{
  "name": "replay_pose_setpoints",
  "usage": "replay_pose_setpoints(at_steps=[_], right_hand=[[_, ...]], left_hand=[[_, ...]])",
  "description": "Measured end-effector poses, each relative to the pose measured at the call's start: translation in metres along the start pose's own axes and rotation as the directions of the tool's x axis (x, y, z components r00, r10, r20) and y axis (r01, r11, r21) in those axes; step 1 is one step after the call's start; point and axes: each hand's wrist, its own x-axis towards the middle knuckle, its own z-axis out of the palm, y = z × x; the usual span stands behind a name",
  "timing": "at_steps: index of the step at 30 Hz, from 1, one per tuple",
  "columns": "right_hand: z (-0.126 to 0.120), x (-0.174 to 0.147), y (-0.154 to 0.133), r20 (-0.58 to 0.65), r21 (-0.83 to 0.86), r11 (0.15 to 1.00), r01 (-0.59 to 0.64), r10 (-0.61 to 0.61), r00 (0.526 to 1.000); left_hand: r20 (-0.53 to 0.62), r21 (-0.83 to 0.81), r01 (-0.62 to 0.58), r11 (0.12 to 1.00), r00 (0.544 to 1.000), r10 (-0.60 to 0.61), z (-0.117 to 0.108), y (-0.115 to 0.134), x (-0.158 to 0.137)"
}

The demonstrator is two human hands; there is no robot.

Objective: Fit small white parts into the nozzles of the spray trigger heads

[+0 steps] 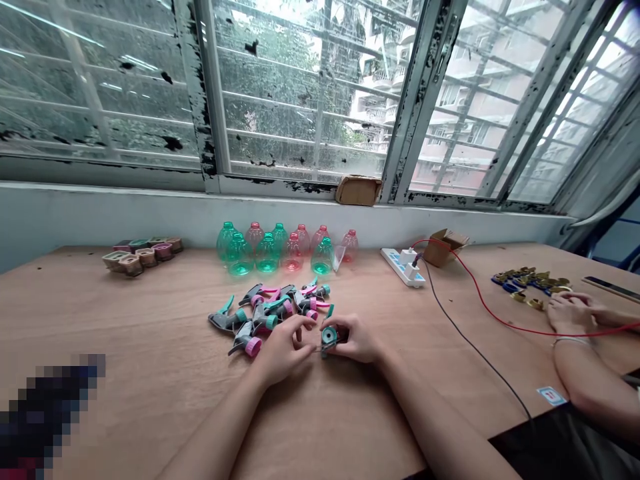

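My right hand (356, 339) is closed around a grey spray trigger head (329, 336) with a teal collar, whose round opening faces me. Just left of it, my left hand (287, 347) is half curled, thumb and fingers apart, and no object shows between them. Beyond and beside my left hand lies a loose pile of grey spray trigger heads (261, 313) with pink or teal collars and levers. Behind the pile stand several clear green bottles (241, 257) and pink bottles (293, 255) without tops.
Small stacked containers (145, 255) sit at the back left. Right of the bottles are a white power strip (403, 268), an open cardboard box (443, 248), and red and black cables. Another person's hands (570, 312) rest near brass-coloured parts (531, 283) at far right.
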Motion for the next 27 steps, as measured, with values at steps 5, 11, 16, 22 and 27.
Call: replay_pose_setpoints(at_steps=[5,11,16,22,27], right_hand=[[0.007,0.001,-0.001,0.048,0.064,0.998,-0.009,0.006,0.999],[0.004,-0.001,-0.007,0.045,0.139,0.990,-0.003,-0.003,0.999],[-0.006,0.010,0.018,-0.360,0.182,0.979,-0.089,0.150,0.921],[-0.023,0.052,0.051,-0.496,0.129,0.958,-0.256,0.285,0.820],[-0.007,0.085,0.045,-0.398,0.096,0.966,-0.241,0.259,0.880]], left_hand=[[0.132,0.047,0.006,0.999,0.991,-0.012,0.005,0.000,-0.002],[0.152,0.113,-0.008,0.994,0.988,-0.010,0.008,-0.002,-0.002],[0.180,0.183,-0.001,0.983,0.983,-0.033,0.008,0.002,-0.003],[0.215,0.207,-0.036,0.978,0.977,-0.009,0.002,0.012,-0.002],[0.242,0.072,-0.135,0.988,0.964,0.114,-0.001,0.020,-0.002]])
